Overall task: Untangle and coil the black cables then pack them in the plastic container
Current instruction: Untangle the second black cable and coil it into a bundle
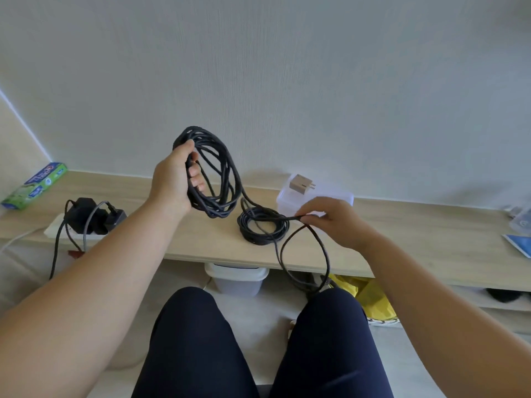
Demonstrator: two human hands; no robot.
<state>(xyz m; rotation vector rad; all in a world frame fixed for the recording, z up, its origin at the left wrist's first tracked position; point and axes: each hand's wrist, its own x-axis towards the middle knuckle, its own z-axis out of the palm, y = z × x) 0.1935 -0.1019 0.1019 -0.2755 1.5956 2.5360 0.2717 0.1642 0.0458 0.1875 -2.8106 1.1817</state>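
My left hand (175, 179) grips a large coil of black cable (221, 173), raised above the wooden shelf (402, 242). A strand runs from this coil down to the right, where my right hand (330, 219) pinches it near its loose part. The free length (304, 262) loops over the shelf's front edge and hangs toward my knees. A second, smaller black coil (263, 228) lies flat on the shelf between my hands. The clear plastic container (339, 195) stands behind my right hand against the wall.
A beige plug adapter (301, 183) sits at the container. A white power strip (57, 228) with black chargers lies at the left, a green box (34, 186) beyond it. A white bin (237, 280) and a yellow bag (370, 297) lie under the shelf.
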